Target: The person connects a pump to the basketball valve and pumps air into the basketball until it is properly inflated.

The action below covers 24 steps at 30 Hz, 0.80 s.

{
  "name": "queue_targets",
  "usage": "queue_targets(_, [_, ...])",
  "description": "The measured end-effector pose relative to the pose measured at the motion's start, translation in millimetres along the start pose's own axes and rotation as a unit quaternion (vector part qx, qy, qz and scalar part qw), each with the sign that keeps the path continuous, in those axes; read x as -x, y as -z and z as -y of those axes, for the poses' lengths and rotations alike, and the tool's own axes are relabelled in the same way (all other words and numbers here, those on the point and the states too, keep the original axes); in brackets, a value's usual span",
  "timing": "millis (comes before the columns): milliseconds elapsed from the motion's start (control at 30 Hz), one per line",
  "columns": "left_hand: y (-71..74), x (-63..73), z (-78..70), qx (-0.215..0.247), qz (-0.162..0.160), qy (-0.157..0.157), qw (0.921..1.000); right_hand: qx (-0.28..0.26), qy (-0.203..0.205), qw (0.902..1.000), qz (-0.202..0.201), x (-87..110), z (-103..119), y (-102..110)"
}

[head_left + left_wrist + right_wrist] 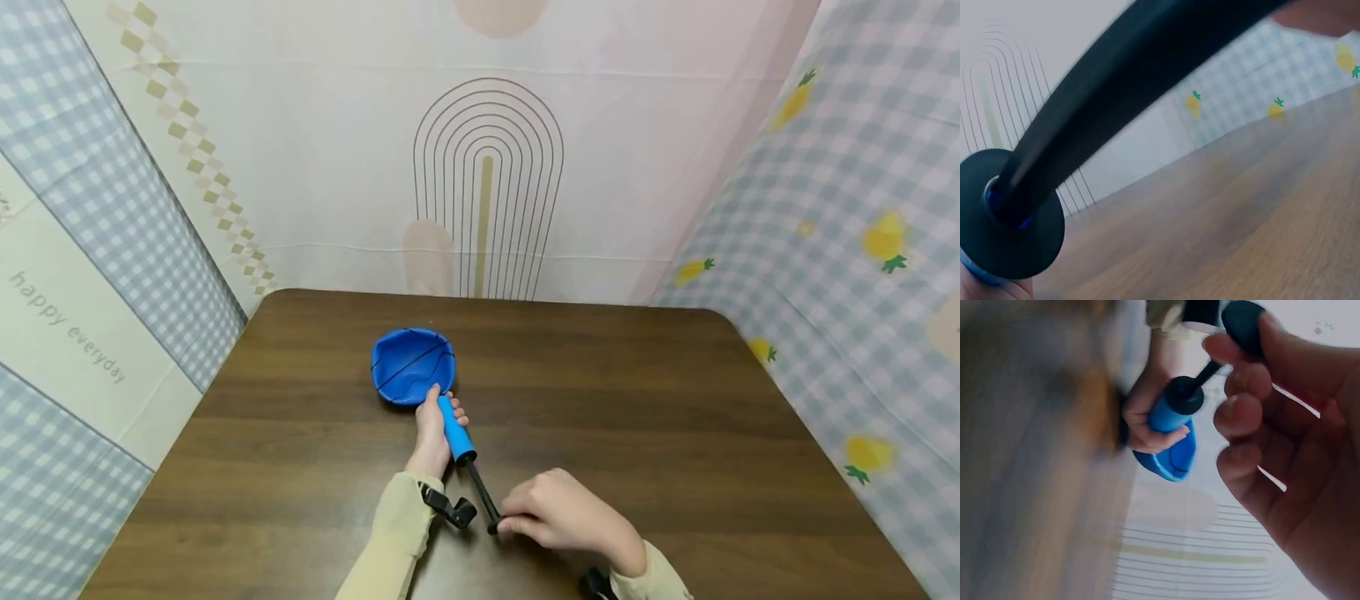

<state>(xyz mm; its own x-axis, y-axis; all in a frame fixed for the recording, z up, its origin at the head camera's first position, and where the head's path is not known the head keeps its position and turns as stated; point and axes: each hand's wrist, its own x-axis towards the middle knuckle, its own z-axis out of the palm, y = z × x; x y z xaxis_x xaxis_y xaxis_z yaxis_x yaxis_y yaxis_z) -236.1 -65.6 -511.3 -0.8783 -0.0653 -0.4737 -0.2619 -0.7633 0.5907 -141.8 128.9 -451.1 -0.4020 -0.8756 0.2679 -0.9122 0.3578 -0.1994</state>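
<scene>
A blue ball [412,367] with black lines sits caved in, like a bowl, toward the table's far side. My left hand [431,429] grips the blue barrel of a hand pump [455,429] close beside the ball. The pump's black rod [1129,87] is drawn out of the barrel and crosses the left wrist view. At its near end, my right hand [562,512] pinches the round black knob [1244,328] between thumb and index finger. The other right fingers curl loosely below the knob in the right wrist view. The joint between pump and ball is hidden by the left hand.
Both hands work over a brown wooden table [637,400]. A pale printed cloth [337,167] hangs behind it, with checked cloths at both sides. A black wrist mount [450,506] sticks out from the left sleeve, near the rod.
</scene>
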Motion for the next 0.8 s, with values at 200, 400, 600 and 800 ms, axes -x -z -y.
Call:
queue_targets(200, [-4.9, 1.1, -4.1, -0.005, -0.001, -0.014, 0.9999, 0.019, 0.046, 0.9987, 0.006, 2.9, -3, 9])
queue_targets(400, [-2.3, -0.3, -2.5, -0.006, -0.009, -0.012, 0.9999, 0.044, 0.010, 0.9988, 0.017, -16.1, -23, -2])
queue_targets(600, [1.8, 0.9, 2.5, 0.003, 0.005, -0.001, 1.0000, 0.032, -0.068, 0.9972, -0.002, -32.6, -33, -20])
queue_targets(800, [1.1, 3.8, 3.5, -0.010, 0.014, -0.006, 0.9998, 0.021, -0.090, 0.9957, -0.013, -32.5, -28, -22])
